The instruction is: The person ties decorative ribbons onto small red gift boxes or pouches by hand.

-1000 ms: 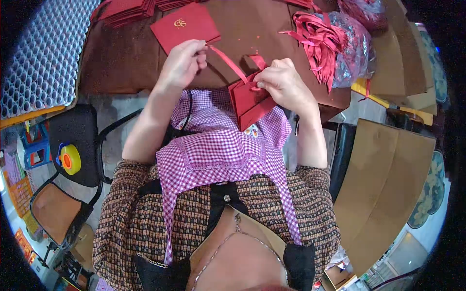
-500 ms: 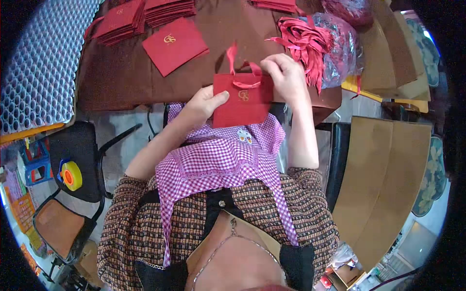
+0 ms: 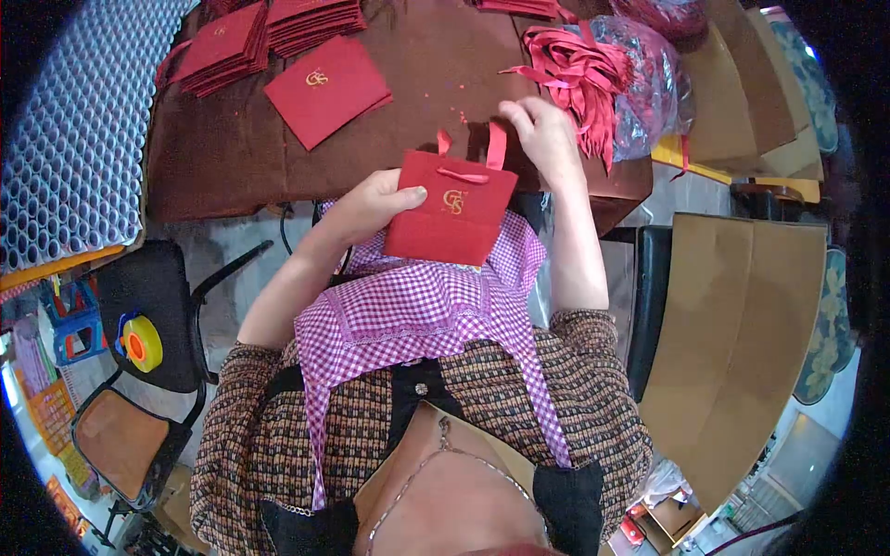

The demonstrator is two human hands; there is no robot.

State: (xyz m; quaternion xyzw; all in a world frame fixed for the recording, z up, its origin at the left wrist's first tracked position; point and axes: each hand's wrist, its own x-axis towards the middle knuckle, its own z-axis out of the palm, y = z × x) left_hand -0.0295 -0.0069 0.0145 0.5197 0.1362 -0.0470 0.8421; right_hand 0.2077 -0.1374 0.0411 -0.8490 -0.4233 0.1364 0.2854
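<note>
My left hand [image 3: 375, 202] grips a small red paper gift bag [image 3: 445, 232] by its left edge, thumb on the front face. The bag bears a gold monogram and tilts slightly. A pinkish-red ribbon [image 3: 462, 175] crosses the front near its top, and a ribbon loop [image 3: 497, 146] stands up at the top right. My right hand [image 3: 547, 139] is just right of the bag and apart from it, fingers curled inward; whether anything is inside them is hidden. Close by on its right lies a pile of red ribbons [image 3: 584, 79].
A flat red bag [image 3: 329, 91] and stacks of red bags [image 3: 222, 46] lie on the brown-covered table [image 3: 222, 176]. A clear plastic bag [image 3: 649, 102] is behind the ribbons. Cardboard [image 3: 732, 343] stands on the right; a chair [image 3: 148, 315] holding a tape roll [image 3: 142, 345] is left.
The bag has come down and tilted in my left hand. My right hand has moved away from its ribbon, which now sits flatter across the front, with the loop upright.
</note>
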